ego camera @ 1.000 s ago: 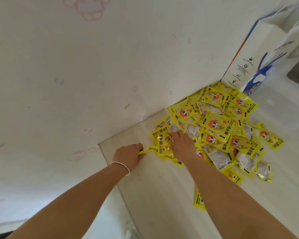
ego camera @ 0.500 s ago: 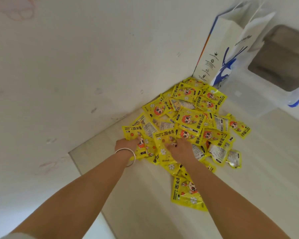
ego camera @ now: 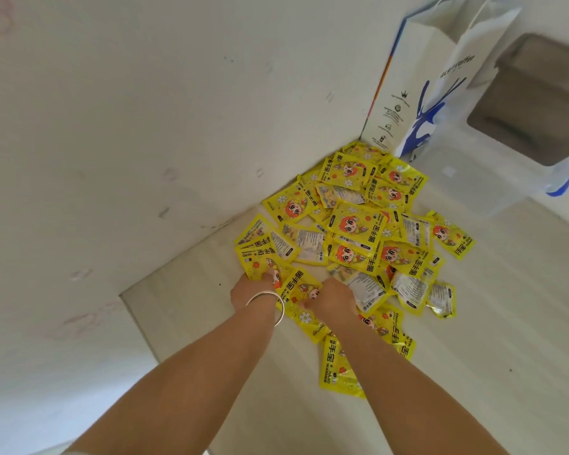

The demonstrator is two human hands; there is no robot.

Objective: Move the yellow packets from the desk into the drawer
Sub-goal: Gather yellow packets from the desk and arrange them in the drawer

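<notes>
The packets are lying in a loose heap on the desk, against the wall beside a paper bag. The left hand, wearing a bangle, is curling its fingers onto a packet at the heap's near edge. The right hand is pinching another packet there.

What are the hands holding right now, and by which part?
The left hand grips a yellow packet by its near end. The right hand rests on another packet; whether it grips it cannot be told.
</notes>
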